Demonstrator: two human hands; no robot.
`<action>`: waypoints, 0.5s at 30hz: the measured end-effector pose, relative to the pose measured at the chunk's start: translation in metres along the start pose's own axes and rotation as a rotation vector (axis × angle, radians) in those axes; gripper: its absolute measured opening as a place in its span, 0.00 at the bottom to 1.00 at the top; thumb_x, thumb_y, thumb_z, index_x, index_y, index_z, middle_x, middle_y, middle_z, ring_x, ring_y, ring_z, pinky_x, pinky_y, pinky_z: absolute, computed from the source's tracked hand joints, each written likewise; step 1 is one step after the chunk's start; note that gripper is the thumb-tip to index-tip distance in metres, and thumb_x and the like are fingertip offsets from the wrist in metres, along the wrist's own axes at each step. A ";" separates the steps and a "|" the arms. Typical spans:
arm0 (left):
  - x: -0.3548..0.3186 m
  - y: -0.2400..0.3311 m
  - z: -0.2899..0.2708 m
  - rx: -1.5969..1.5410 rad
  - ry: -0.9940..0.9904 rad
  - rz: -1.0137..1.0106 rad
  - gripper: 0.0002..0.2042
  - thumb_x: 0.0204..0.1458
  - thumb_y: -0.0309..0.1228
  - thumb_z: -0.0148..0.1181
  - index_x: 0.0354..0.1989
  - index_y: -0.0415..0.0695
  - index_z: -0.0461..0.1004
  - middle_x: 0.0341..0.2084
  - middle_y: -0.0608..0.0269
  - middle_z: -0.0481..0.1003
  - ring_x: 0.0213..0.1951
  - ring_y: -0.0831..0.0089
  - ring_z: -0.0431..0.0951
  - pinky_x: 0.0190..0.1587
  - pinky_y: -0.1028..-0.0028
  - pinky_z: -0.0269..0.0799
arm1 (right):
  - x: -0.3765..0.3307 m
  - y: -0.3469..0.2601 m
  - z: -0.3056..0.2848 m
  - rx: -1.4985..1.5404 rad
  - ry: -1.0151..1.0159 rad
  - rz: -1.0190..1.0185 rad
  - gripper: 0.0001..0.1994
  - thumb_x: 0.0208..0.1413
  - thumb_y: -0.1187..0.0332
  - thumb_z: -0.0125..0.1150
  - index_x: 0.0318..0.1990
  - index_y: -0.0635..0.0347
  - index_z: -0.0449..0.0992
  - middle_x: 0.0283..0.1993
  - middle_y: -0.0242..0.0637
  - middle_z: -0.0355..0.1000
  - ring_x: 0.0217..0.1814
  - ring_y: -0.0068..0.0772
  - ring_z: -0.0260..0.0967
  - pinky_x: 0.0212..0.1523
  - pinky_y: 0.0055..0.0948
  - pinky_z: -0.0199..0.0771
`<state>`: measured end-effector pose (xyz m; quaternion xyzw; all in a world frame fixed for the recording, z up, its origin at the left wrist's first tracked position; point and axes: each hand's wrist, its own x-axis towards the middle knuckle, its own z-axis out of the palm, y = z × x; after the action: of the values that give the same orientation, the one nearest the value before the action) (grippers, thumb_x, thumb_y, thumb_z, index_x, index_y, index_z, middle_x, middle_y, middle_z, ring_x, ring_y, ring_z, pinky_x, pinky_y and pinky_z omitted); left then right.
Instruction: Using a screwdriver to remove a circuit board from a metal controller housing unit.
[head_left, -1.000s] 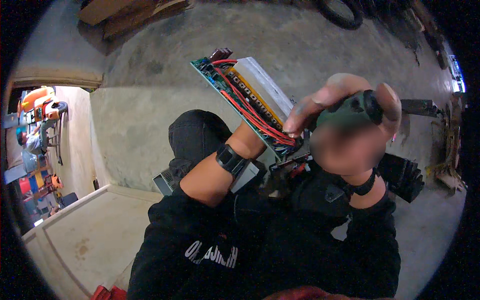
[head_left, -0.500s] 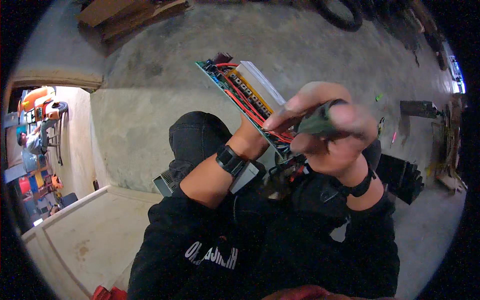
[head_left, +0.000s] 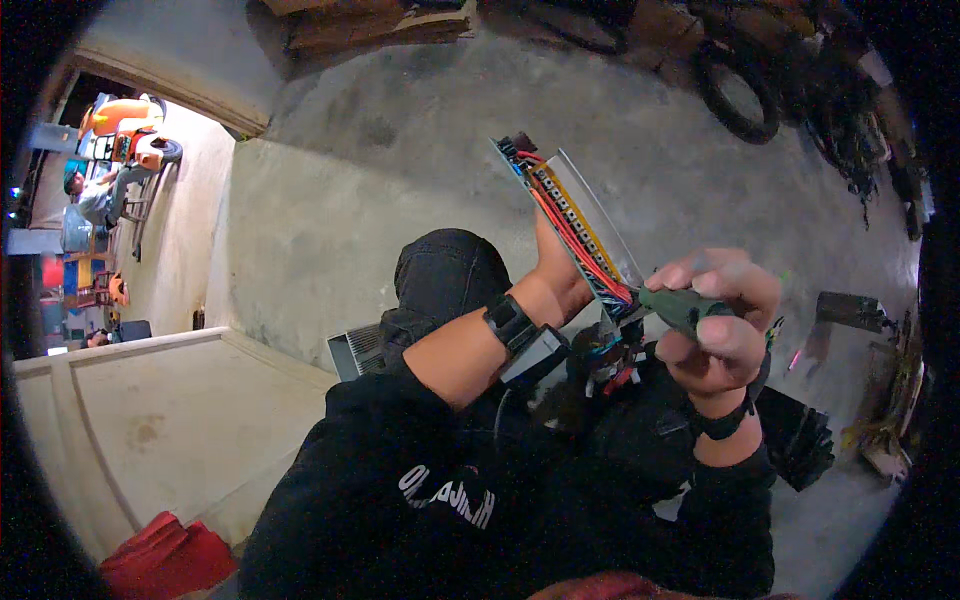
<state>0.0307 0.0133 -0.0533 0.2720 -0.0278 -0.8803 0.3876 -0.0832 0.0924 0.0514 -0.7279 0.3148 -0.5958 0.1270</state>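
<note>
- long flat green circuit board with red wires and a metal backing plate (head_left: 575,225): held up above our lap, tilted, its far end pointing up and to the left, its near end down by our right hand. red wires run along its length; a bundle of coloured wires (head_left: 610,360) hangs from its lower end.
- left hand (head_left: 555,275): mostly hidden behind the board, which it supports from the back. we cannot tell how its fingers lie. a black wristband (head_left: 510,322) sits on the wrist, the sleeve pushed up over a bare forearm.
- right hand (head_left: 720,320): fingers curled and pressed together around a dark green tool handle (head_left: 685,308), thumb on top. the handle's front end meets the lower end of the board. a black band (head_left: 722,425) circles this wrist.
- grey rectangular block (head_left: 535,355): just below the left wrist, beside the hanging wires; we cannot tell what it is.
- black clothing: our sleeves and a raised knee in black trousers (head_left: 445,275) lie below and left of the board.
- ribbed metal casing (head_left: 355,350): on the floor, partly hidden by the knee.
- grey concrete floor (head_left: 420,130): beneath everything.
- black tyre (head_left: 735,95): on the floor, well apart, upper right.
- pale wooden panel (head_left: 150,420): lower left, with a red object (head_left: 165,555) at its near corner.
- black bag-like item (head_left: 800,440): on the floor, right of our right forearm.
</note>
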 end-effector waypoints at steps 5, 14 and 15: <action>-0.007 0.005 0.011 -0.140 -0.153 -0.013 0.29 0.56 0.60 0.30 0.39 0.49 0.71 0.33 0.61 0.75 0.38 0.64 0.75 0.43 0.60 0.72 | -0.001 -0.009 -0.004 -0.074 -0.003 0.037 0.20 0.43 0.65 0.71 0.45 0.42 0.69 0.46 0.38 0.61 0.41 0.40 0.71 0.35 0.30 0.75; 0.004 -0.002 -0.003 -0.032 -0.053 -0.022 0.30 0.54 0.59 0.27 0.41 0.48 0.70 0.37 0.55 0.73 0.42 0.58 0.73 0.46 0.54 0.69 | 0.004 -0.010 -0.006 -0.102 -0.176 0.043 0.14 0.50 0.65 0.64 0.44 0.46 0.69 0.46 0.42 0.63 0.41 0.41 0.70 0.36 0.38 0.78; 0.002 -0.003 -0.001 -0.035 -0.062 -0.027 0.31 0.54 0.59 0.26 0.42 0.47 0.70 0.38 0.54 0.73 0.43 0.58 0.73 0.47 0.54 0.69 | 0.005 -0.011 -0.004 -0.073 -0.176 0.063 0.14 0.48 0.68 0.65 0.42 0.47 0.71 0.46 0.42 0.65 0.42 0.41 0.71 0.37 0.36 0.75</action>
<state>0.0281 0.0143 -0.0562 0.2380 -0.0206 -0.8939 0.3793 -0.0837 0.0985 0.0625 -0.7713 0.3468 -0.5133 0.1462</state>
